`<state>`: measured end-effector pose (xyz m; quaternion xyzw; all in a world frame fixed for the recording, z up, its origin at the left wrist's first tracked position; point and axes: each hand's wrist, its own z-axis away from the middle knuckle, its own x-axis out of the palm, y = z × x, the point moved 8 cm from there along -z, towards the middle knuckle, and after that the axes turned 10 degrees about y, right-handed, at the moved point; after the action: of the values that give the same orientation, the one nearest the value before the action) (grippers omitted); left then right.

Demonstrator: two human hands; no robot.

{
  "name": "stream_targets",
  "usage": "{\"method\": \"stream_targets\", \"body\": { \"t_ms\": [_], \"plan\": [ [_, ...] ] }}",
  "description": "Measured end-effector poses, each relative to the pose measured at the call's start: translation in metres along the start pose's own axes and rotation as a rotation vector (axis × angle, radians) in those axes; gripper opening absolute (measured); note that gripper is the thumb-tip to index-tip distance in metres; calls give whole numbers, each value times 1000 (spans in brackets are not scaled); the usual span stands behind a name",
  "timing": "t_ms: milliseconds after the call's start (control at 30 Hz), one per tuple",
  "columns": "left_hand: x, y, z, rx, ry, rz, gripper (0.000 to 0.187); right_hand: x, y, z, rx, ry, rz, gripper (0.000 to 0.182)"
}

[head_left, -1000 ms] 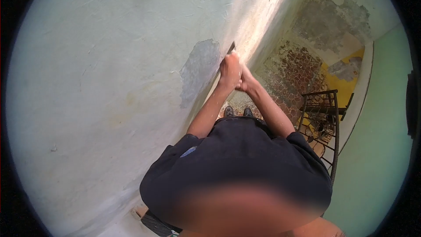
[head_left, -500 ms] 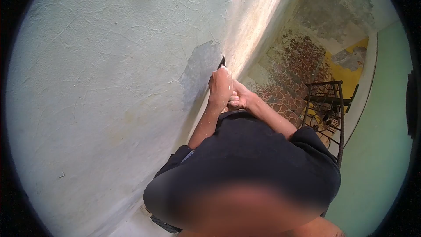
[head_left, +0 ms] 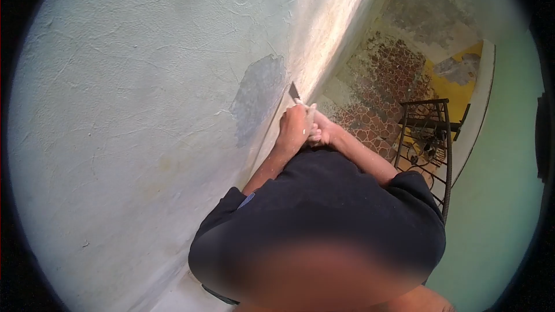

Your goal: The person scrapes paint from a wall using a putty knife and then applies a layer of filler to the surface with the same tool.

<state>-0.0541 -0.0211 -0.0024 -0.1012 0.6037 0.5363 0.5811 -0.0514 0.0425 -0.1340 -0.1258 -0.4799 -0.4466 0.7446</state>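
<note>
A putty knife (head_left: 294, 91) points up and away from me, its dark blade at the edge of the wall (head_left: 144, 81). My left hand (head_left: 295, 126) is closed round it just below the blade, with white specks on the skin. Pressed close beside it, my right hand (head_left: 325, 131) has its fingers curled in at the handle end. The handle itself is hidden between the hands. Left of the blade lies a smooth grey patch (head_left: 257, 95) where the pale coating is gone.
A sunlit pale strip (head_left: 335, 23) runs along the wall's edge. Beyond and below lies a worn, brown-patterned floor (head_left: 387, 92). A dark metal railing or rack (head_left: 447, 150) stands at the right, near a green wall (head_left: 491, 196).
Both hands and the putty knife have drawn back slightly toward my body. The blade now tilts more to the left, and more of it shows. The view has shifted slightly.
</note>
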Motion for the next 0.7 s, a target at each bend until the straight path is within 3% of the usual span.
{"method": "stream_targets", "body": {
  "t_ms": [133, 400, 500, 700],
  "plan": [
    [-19, -21, 13, -66, 100, 78, 34, 38, 24, -6, 48, -70, 29, 70],
    [-16, -27, 4, -118, 194, 201, 30, 40, 13, -6, -93, 117, 295, 74],
    [-5, -38, -3, -28, 258, 227, 32, 31, 9, -9, -140, 253, 389, 75],
    [5, -53, -2, -38, 382, 275, 31, 11, 10, -23, -278, 298, 327, 75]
  ]
}}
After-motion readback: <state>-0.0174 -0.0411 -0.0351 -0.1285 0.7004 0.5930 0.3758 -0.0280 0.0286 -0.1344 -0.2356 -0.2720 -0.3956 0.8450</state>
